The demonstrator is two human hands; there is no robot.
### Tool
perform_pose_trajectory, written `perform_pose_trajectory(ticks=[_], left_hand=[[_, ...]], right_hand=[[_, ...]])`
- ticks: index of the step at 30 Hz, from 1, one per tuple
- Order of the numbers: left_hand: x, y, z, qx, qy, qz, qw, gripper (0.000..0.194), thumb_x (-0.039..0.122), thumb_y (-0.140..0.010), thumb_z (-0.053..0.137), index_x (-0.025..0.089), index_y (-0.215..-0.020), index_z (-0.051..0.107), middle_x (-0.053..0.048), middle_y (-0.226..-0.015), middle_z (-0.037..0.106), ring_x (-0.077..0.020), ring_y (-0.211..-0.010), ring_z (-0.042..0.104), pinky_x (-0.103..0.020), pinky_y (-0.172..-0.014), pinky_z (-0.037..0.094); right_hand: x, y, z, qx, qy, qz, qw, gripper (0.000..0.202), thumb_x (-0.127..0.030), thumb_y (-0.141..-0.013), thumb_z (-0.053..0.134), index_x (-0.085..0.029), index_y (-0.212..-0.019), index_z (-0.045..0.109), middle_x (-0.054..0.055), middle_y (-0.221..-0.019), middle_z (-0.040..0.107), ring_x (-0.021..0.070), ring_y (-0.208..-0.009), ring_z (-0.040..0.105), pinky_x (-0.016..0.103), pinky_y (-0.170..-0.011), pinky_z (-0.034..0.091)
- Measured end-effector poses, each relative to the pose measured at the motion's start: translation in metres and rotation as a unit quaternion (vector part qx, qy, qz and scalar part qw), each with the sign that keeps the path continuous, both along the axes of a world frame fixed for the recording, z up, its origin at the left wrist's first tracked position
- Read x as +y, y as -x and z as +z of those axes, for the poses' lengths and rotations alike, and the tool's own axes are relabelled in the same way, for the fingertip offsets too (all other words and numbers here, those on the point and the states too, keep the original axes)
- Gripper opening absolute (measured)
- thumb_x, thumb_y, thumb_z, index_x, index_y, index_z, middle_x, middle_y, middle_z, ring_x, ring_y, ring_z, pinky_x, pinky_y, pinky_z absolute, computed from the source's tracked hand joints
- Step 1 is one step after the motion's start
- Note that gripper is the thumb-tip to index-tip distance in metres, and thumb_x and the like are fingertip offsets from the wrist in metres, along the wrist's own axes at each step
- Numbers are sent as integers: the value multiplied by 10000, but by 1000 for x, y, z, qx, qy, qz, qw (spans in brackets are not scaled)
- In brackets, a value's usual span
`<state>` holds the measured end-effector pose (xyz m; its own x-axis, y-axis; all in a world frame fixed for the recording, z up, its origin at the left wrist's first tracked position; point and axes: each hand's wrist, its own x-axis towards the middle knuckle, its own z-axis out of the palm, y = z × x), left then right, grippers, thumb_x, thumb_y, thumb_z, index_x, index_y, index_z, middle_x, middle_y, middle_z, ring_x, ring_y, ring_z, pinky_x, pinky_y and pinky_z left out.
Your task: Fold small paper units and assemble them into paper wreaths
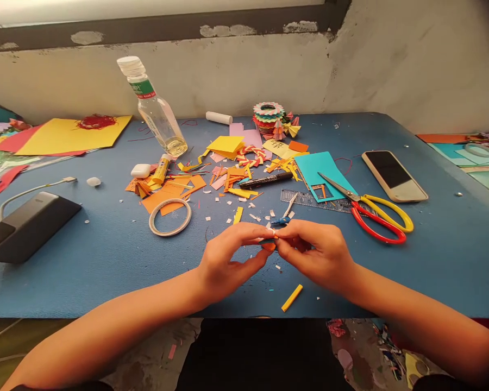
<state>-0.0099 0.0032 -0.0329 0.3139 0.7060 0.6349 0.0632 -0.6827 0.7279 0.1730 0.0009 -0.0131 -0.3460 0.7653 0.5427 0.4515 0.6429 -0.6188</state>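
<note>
My left hand (234, 258) and my right hand (315, 252) meet above the near middle of the blue table. Between their fingertips is a small folded paper piece (269, 246), orange with a dark blue-green edge; the fingers hide much of it. Both hands are closed in a pinch on it. Just beyond them lies a small blue-tipped tool (280, 221) whose kind I cannot make out. A yellow paper strip (292, 298) rests on the table nearer to me, below the right hand. White paper bits are scattered around the fingers.
Red-and-yellow scissors (381, 217) lie on the right, near a phone (395, 176) and a clear ruler (309, 201). Paper scraps, a black marker (265, 180) and a tape roll (170, 218) fill the middle. A tilted-looking bottle (157, 117) stands behind; a dark device (32, 225) sits left.
</note>
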Motion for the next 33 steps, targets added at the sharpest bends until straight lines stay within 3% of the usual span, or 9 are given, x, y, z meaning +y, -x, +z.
perform_pose_trajectory(ticks=[3, 7, 12, 17, 19, 24, 30, 33], left_hand=[[-2, -1, 1, -12, 45, -9, 999, 411, 13, -751, 660, 210, -1108, 609, -36, -994, 677, -135, -896, 665, -248, -771, 621], [-2, -1, 9, -50, 179, -24, 982, 298, 64, -756, 684, 192, -1020, 634, -28, -963, 682, -136, -895, 672, -244, -781, 607], [8, 2, 21, -118, 373, -75, 917, 292, 121, -696, 762, 175, -957, 643, -20, -908, 700, -135, -848, 671, -233, -746, 586], [15, 5, 21, -176, 483, -138, 847, 291, 126, -692, 770, 199, -952, 663, -12, -921, 717, -132, -807, 680, -222, -695, 562], [15, 5, 20, -184, 502, -150, 831, 283, 128, -696, 768, 204, -949, 666, -10, -924, 716, -136, -817, 678, -223, -687, 560], [14, 6, 20, -185, 507, -155, 827, 303, 113, -692, 767, 198, -961, 655, -17, -935, 713, -151, -807, 690, -234, -687, 555], [17, 7, 17, -163, 501, -159, 835, 309, 114, -707, 759, 199, -981, 647, -34, -984, 712, -149, -814, 694, -234, -711, 548], [18, 6, 17, -166, 502, -145, 837, 304, 110, -698, 764, 200, -969, 660, -23, -963, 713, -138, -814, 685, -210, -685, 533]], right_hand=[[-1, 1, 2, 2, 36, -16, 999, 95, -106, -789, 568, -184, -779, 621, -49, -592, 568, 51, -465, 421, 178, -458, 352], [0, 0, 9, 2, 126, -20, 992, 79, -154, -790, 574, -179, -804, 647, -48, -556, 568, 56, -446, 405, 183, -433, 339], [2, -4, 18, 14, 228, -5, 973, 166, -261, -840, 555, -170, -856, 694, -18, -571, 602, 70, -452, 417, 195, -420, 336], [4, -8, 22, 39, 274, 5, 961, 228, -347, -851, 567, -178, -831, 717, -1, -594, 613, 82, -475, 469, 202, -425, 351], [5, -9, 23, 58, 283, 18, 957, 233, -357, -853, 569, -180, -821, 718, -12, -569, 593, 81, -477, 482, 194, -432, 366], [5, -9, 21, 33, 242, 11, 970, 223, -330, -863, 565, -180, -815, 722, -12, -565, 611, 78, -466, 479, 194, -421, 353], [5, -12, 15, -42, 44, -2, 998, 156, -252, -863, 577, -174, -881, 710, -8, -667, 683, 64, -481, 478, 196, -498, 379], [14, -22, 21, -114, 44, -57, 991, 151, -270, -862, 571, -190, -891, 696, -12, -683, 678, 81, -528, 520, 208, -543, 391]])
